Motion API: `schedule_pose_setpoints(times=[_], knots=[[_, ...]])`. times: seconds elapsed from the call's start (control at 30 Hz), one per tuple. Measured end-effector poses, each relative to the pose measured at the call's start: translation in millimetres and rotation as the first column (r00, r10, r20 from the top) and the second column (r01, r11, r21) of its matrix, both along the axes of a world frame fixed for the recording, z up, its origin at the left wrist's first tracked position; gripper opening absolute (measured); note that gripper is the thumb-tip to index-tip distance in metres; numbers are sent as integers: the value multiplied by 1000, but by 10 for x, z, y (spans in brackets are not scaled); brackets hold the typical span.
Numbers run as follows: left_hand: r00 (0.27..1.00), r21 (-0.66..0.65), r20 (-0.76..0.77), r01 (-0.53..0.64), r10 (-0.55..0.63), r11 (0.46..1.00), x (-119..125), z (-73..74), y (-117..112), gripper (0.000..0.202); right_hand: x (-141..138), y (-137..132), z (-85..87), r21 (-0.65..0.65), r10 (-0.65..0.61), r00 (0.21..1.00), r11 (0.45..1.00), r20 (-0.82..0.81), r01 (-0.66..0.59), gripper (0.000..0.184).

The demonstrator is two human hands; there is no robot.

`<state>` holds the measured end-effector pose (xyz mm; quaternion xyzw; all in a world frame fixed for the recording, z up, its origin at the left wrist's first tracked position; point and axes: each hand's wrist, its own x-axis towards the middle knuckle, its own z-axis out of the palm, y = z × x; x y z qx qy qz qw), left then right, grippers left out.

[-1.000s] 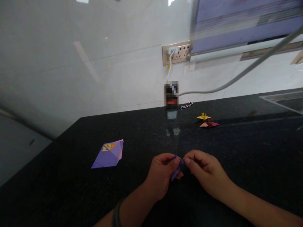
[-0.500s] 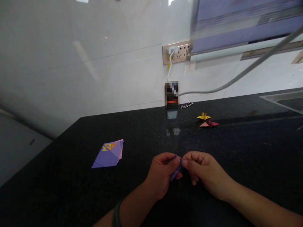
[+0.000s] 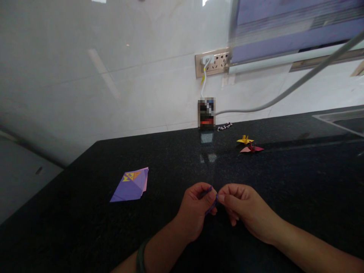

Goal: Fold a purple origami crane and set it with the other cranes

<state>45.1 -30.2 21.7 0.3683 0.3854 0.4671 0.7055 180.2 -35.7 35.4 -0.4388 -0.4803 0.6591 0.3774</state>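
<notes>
One folded purple paper (image 3: 212, 208) sits pinched in the left hand (image 3: 195, 207).

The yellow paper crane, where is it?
In the head view, the yellow paper crane sits right of centre on the black countertop, just behind the red-and-pink paper crane.

We seem to be in a kitchen, for we see a dark, speckled stone table (image 3: 170, 163) running along a glossy, white tiled wall (image 3: 142, 94), a power socket (image 3: 220, 63) above it, and what looks like a metal-rimmed sink (image 3: 324, 118) towards the right.
</notes>
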Motion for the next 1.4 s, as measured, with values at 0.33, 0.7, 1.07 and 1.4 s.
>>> schedule_pose_setpoints(times=[0.33,0.7,1.07,1.4], knots=[[1000,-48,2,-3,3,999,-16,-19,13,20,27,14,21,193,-120,968,978,220,78,21],[1000,-37,1,-3,3,999,-24,-31,22,24,36,16,-11,321,-116,950,947,291,17,14],[1000,-18,-20,18,-18,1000,-28,-32,13,20,76,4,-74,529,-255,865,849,433,-14,14],[999,-21,-38,15,-15,1000,-21,-40,12,20,53,0,-23,387,-155,935,922,320,21,16]])
